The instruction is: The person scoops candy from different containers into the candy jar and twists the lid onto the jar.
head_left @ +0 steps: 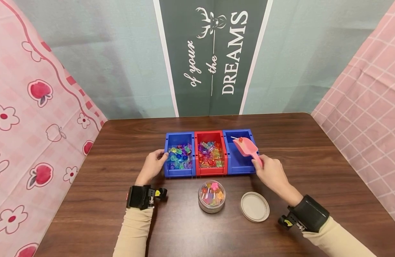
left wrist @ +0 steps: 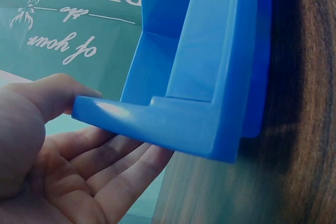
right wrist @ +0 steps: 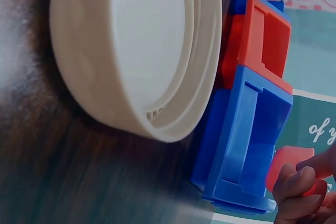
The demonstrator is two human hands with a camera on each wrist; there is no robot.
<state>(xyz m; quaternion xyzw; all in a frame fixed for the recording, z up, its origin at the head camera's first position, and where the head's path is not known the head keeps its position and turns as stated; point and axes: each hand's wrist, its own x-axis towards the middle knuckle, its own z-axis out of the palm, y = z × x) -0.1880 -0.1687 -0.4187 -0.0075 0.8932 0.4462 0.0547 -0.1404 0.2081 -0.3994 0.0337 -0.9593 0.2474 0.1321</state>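
Observation:
My left hand (head_left: 153, 166) grips the side wall of the left blue bin (head_left: 179, 173), thumb at the rim and fingers along the outside, as the left wrist view shows. Colourful translucent beads (head_left: 180, 157) lie in that bin. My right hand (head_left: 272, 172) holds a pink scoop (head_left: 247, 147) by its handle above the right blue bin (head_left: 230, 170). A small red lollipop-shaped piece (head_left: 240, 140) with a white stick sits in the scoop. In the right wrist view, curled fingers (right wrist: 294, 184) wrap the scoop handle. No pieces show in the visible part of the right bin.
Between the blue bins stands a red bin (head_left: 211, 171) with mixed beads. In front is a clear round jar (head_left: 211, 207) of colourful charms, including flowers and small lollipops. A cream lid (head_left: 255, 207) lies to its right on the wooden table (head_left: 184, 232). Cloths hang around the table.

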